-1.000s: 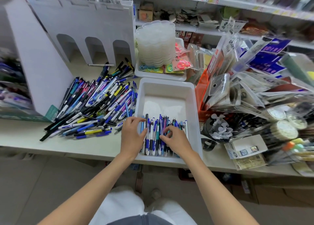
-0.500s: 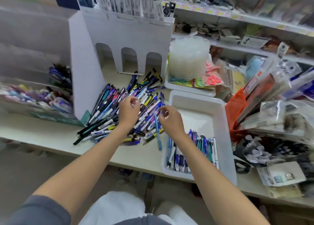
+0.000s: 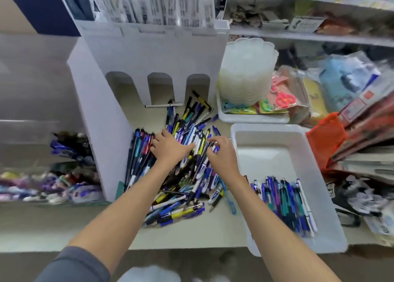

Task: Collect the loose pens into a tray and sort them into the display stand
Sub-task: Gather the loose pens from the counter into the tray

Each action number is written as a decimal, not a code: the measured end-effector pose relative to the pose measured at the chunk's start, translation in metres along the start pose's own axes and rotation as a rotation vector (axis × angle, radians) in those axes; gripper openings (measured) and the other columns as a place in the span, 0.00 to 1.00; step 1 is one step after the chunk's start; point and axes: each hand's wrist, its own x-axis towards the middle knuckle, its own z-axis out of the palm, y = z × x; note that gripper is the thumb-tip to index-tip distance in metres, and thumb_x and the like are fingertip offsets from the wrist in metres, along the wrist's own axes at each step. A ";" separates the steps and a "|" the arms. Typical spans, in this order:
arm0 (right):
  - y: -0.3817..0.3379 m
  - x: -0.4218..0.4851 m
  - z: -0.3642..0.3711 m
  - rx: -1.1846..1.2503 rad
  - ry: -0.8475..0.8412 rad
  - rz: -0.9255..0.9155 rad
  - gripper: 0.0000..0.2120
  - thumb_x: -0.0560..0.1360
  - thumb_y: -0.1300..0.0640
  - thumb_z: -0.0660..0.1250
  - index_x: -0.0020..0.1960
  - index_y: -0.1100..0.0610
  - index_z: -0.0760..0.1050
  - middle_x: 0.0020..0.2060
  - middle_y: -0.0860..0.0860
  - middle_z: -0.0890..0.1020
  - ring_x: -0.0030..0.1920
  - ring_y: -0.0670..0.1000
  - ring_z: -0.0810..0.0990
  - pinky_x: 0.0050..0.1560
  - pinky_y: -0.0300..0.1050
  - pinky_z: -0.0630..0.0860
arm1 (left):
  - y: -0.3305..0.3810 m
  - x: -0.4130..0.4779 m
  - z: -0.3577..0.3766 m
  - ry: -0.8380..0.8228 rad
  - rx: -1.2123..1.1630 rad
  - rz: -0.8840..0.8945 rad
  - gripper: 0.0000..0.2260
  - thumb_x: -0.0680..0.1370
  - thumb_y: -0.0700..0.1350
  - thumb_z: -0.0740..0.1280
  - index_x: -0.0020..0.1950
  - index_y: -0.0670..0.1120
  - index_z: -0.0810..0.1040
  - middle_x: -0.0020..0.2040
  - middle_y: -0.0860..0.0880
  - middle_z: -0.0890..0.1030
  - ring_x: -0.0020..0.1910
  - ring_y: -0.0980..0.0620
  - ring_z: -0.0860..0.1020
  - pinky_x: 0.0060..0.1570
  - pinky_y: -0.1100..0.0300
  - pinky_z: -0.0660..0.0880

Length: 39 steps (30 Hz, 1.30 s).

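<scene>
Pens in a loose heap point(image 3: 183, 196) lie on the table point(image 3: 191, 237), in front of the white display stand point(image 3: 149, 53) and just left of the white tray point(image 3: 266, 127). Both grips sit on the far half of the heap. The left grip point(image 3: 170, 149) is released, its fingers stretched flat across the barrels. The right grip point(image 3: 221, 153) has its fingers curled down onto the pens at the heap's right edge; whether they have closed round any I cannot tell.

Most pens run near to far, their far ends leaning a little right, so a sideways gather with the fingers across the barrels would suit them. The tray lies to the right of the heap, and the right grip is the nearer one to it. The tray's left wall stands between the heap and the tray floor, so any bundle would need lifting over it, not sliding. A batch of pens point(image 3: 285, 202) already lies at the tray's near end, also near to far.

One blue pen point(image 3: 228, 196) lies on the table between heap and tray, beside the right forearm, and might be knocked. A lone white pen point(image 3: 164, 105) lies crosswise at the stand's foot. Far of the tray sits a second tray point(image 3: 253, 118) with a stack of white plates point(image 3: 247, 68); an orange bag point(image 3: 326, 136) crowds the tray's right side.
</scene>
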 end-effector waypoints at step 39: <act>-0.022 -0.002 -0.017 0.130 0.093 0.001 0.11 0.77 0.63 0.64 0.56 0.54 0.79 0.48 0.46 0.78 0.49 0.46 0.77 0.52 0.46 0.76 | 0.008 -0.019 -0.088 -0.098 -1.161 0.312 0.16 0.79 0.40 0.70 0.64 0.39 0.72 0.42 0.43 0.82 0.36 0.52 0.82 0.37 0.58 0.79</act>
